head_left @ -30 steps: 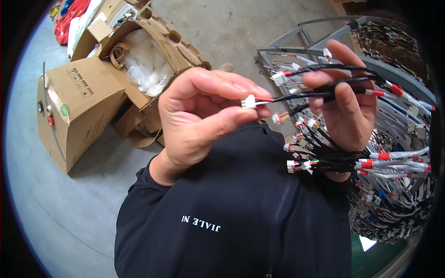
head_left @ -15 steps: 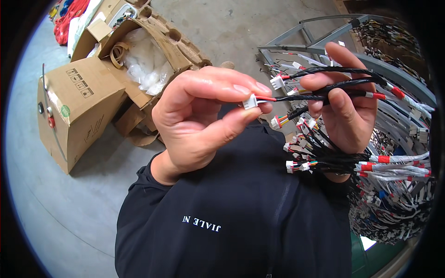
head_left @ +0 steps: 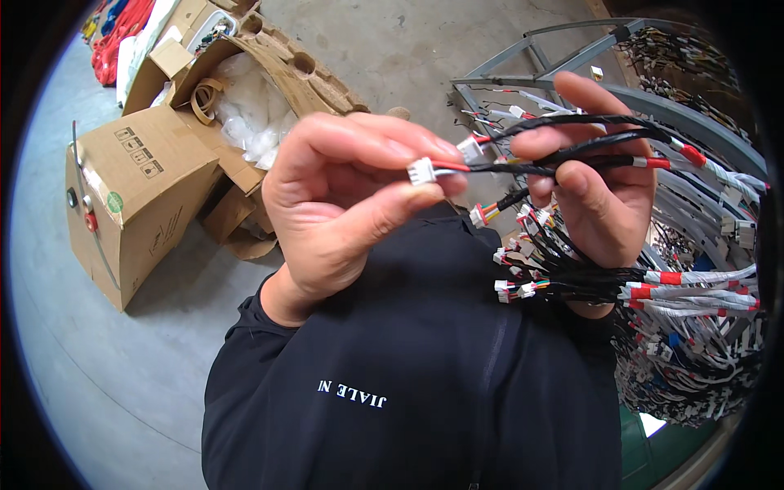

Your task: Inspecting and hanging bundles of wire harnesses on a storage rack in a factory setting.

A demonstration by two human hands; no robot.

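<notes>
Between its thumb and fingers, my left hand (head_left: pixel 335 204) pinches a small white plug connector (head_left: pixel 421 171) with red and white wires behind it. Those wires run into a black-sleeved cable (head_left: pixel 523 170) that my right hand (head_left: pixel 604 188) holds with its thumb against the fingers. A second black cable (head_left: pixel 572 122) loops across the right fingers and ends in another white connector (head_left: pixel 471 150), just beyond the left fingertips. A third connector with colored wires (head_left: pixel 480 216) hangs below, between the hands. Red bands (head_left: pixel 692 155) mark where the black sleeves meet white ones.
Below my right hand lies a bundle of similar cables (head_left: pixel 588 286) with white connectors. A grey metal rack (head_left: pixel 498 77) and a dense mass of cables (head_left: pixel 694 376) fill the right side. At left stand a cardboard box (head_left: pixel 155 180) and an open carton holding clear plastic bags (head_left: pixel 253 122).
Both hands have shifted slightly left with the cables. The pinched connector has turned a little, and the second connector now sits closer to the left fingertips.
</notes>
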